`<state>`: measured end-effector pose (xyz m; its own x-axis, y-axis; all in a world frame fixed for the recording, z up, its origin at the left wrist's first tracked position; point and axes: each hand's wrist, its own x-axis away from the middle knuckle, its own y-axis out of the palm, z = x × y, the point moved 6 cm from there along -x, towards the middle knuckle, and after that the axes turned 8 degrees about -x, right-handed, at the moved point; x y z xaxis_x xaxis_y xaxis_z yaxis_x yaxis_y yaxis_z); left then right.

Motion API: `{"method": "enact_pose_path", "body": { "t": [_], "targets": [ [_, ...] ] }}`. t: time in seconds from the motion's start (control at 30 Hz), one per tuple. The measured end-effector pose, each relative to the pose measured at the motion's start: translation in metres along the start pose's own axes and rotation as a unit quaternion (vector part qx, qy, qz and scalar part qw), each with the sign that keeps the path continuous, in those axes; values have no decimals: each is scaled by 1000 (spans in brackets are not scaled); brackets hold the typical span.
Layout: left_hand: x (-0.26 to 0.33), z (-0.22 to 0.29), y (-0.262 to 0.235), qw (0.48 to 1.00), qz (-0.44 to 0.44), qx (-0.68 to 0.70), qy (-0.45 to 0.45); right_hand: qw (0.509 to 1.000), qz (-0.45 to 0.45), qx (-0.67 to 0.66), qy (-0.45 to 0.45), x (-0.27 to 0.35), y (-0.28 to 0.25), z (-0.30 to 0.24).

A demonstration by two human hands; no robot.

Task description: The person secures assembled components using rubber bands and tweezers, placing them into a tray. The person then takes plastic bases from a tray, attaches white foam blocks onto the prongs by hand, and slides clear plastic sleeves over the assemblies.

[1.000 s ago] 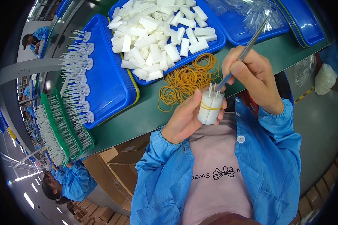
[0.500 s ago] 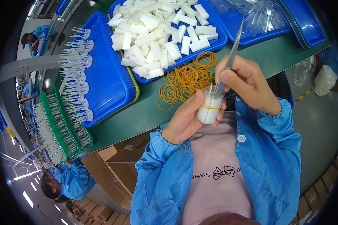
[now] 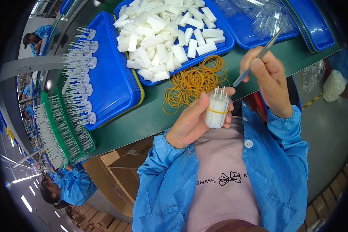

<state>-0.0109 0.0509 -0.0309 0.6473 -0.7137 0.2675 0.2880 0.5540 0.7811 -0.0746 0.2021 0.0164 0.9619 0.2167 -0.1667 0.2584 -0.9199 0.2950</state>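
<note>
**White banded bundle in the left hand, metal tweezers poised beside it in the right**

The left hand (image 3: 189,118) is curled, thumb and fingers closed around a short upright bundle (image 3: 216,120) of white pieces in clear plastic, over the near edge of the green worktop (image 3: 118,135). A yellow rubber band (image 3: 218,112) circles its middle, and thin white pins (image 3: 219,91) stand out of its top. The right hand (image 3: 267,79) is pinched on slim metal tweezers (image 3: 267,47); their tapered end points up and away, and their blunt end is just beside the pins, apparently not touching.

The step in hand looks like fine adjustment of the bundle's top. Any next touch there would call for a steady left grip, the band kept level, and careful aim of the blunt end between the pins.

Loose rubber bands (image 3: 195,83) lie in a heap between the worktop's near edge and a blue tray (image 3: 231,43) piled with white blocks (image 3: 156,42). Right of that, toward the worktop's far edge, another tray (image 3: 241,34) holds clear plastic pieces (image 3: 272,21). At the worktop's left end, green racks (image 3: 52,123) carry rows of thin white pieces.
</note>
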Motion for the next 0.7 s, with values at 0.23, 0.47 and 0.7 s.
{"method": "enact_pose_path", "body": {
  "t": [0.23, 0.47, 0.7],
  "targets": [
    [0, -1, -2, 999, 26, 36, -23, 998, 9, 58, -4, 2, -15, -9],
    [-1, -3, -7, 996, 78, -24, -21, 998, -25, 15, 53, -2, 20, 9],
    [2, -1, -5, 995, 91, -43, -16, 996, -36, 16, 82, 1, 27, 16]
  ]
}}
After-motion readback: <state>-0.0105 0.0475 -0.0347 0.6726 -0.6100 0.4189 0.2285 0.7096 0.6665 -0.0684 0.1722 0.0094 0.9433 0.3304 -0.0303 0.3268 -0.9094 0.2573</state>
